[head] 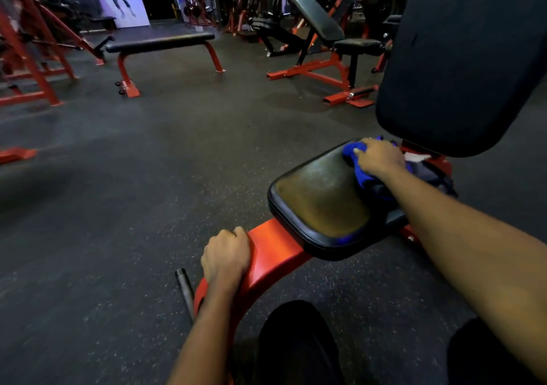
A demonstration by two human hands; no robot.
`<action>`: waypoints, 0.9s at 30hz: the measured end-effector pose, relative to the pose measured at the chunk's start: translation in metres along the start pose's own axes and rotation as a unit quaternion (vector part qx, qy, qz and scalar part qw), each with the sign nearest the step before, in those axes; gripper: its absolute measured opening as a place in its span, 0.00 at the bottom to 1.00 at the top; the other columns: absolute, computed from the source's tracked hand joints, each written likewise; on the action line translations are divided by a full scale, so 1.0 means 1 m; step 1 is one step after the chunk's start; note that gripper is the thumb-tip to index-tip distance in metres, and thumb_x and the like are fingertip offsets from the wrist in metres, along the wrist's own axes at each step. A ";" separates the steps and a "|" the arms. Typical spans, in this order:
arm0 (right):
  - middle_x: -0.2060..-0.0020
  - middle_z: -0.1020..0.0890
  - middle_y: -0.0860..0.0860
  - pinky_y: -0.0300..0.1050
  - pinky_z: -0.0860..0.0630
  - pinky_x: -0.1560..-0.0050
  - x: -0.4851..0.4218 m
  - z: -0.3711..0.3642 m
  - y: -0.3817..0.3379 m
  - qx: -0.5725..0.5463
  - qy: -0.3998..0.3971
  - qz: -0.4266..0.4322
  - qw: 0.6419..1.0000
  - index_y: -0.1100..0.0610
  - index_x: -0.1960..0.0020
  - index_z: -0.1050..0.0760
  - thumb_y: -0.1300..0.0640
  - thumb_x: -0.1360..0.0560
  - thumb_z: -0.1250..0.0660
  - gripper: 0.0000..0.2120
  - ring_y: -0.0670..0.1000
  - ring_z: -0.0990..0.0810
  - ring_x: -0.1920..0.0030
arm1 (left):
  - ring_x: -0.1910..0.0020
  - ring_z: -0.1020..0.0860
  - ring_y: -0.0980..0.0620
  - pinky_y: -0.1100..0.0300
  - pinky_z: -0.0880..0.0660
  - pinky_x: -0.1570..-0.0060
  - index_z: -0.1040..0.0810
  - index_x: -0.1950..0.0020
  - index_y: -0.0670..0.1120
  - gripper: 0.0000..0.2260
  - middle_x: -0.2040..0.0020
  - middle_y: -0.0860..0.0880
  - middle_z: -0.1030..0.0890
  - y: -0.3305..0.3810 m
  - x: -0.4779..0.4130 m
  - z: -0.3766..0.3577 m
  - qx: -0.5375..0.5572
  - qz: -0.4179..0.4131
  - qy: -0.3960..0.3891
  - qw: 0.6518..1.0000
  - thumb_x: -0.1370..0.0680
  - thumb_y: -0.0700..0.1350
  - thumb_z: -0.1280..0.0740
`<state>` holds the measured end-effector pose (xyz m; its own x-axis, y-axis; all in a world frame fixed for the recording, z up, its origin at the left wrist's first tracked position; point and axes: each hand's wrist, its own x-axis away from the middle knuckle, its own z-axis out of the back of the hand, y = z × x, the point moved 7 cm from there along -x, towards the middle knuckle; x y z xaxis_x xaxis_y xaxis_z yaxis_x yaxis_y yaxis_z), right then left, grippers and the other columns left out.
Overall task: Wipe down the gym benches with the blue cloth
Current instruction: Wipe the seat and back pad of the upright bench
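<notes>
Cloth (359, 164) in my right hand (380, 156), clenched at seat pad (319, 201) upper right; unwiped pad runs lower left toward left hand (226, 256), clamped on frame (273, 254).

Three benches (319, 204) (159, 42) (325, 20), one blue cloth (364, 174), two hands (226, 257) (380, 156).

- 1 head-worn wide-angle view is looking forward and down — close over the seat pad (322, 204) and the red frame (275, 254) of the nearest bench.
- It is taking in the dark floor (148, 177) beyond, with a flat bench (159, 42) well off at the top.
</notes>
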<state>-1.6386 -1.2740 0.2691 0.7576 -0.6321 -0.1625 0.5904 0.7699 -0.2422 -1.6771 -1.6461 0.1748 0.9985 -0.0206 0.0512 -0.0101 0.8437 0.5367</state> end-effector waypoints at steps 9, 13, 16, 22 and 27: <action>0.30 0.26 0.49 0.49 0.34 0.32 0.126 -0.013 -0.121 -0.083 -0.045 0.266 0.959 0.49 0.30 0.29 0.45 0.19 0.40 0.19 0.55 0.31 0.29 | 0.40 0.25 0.36 0.49 0.30 0.42 0.23 0.38 0.37 0.22 0.39 0.35 0.22 0.005 0.007 0.008 0.008 0.018 -0.033 0.999 0.19 0.50 0.48; 0.42 0.18 0.45 0.45 0.28 0.37 0.140 0.012 -0.103 -0.330 -0.037 0.238 0.913 0.49 0.36 0.23 0.51 0.20 0.36 0.13 0.46 0.22 0.40 | 0.44 0.23 0.35 0.50 0.28 0.46 0.22 0.43 0.40 0.14 0.44 0.34 0.21 0.017 0.011 0.026 0.099 0.018 0.036 0.994 0.21 0.45 0.43; 0.50 0.17 0.46 0.41 0.27 0.41 0.132 0.038 -0.083 -0.520 0.006 0.170 0.837 0.52 0.42 0.22 0.54 0.20 0.37 0.09 0.43 0.21 0.48 | 0.50 0.21 0.39 0.52 0.26 0.51 0.21 0.48 0.45 0.08 0.52 0.40 0.18 0.057 0.009 0.053 0.238 -0.078 0.114 0.961 0.23 0.42 0.39; 0.58 0.30 0.46 0.27 0.33 0.58 0.113 0.098 -0.053 -0.609 0.053 0.092 0.786 0.55 0.47 0.36 0.60 0.17 0.44 0.01 0.40 0.31 0.60 | 0.44 0.22 0.55 0.62 0.27 0.41 0.29 0.31 0.48 0.21 0.43 0.50 0.21 0.181 0.021 0.086 0.349 -0.369 -0.005 0.861 0.23 0.40 0.33; 0.60 0.32 0.48 0.30 0.32 0.58 0.096 0.114 -0.036 -0.608 0.037 0.107 0.786 0.54 0.51 0.36 0.61 0.16 0.45 0.05 0.41 0.33 0.61 | 0.56 0.26 0.64 0.67 0.29 0.54 0.27 0.45 0.46 0.08 0.54 0.56 0.22 0.239 0.041 0.078 0.334 -0.450 -0.126 0.819 0.21 0.46 0.33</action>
<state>-1.5555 -1.3529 0.3713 0.7584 -0.5379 -0.3680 -0.2845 0.2349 -0.9295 -1.6432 -1.4876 0.3709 0.5764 -0.6535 -0.4906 0.6117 -0.0530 0.7893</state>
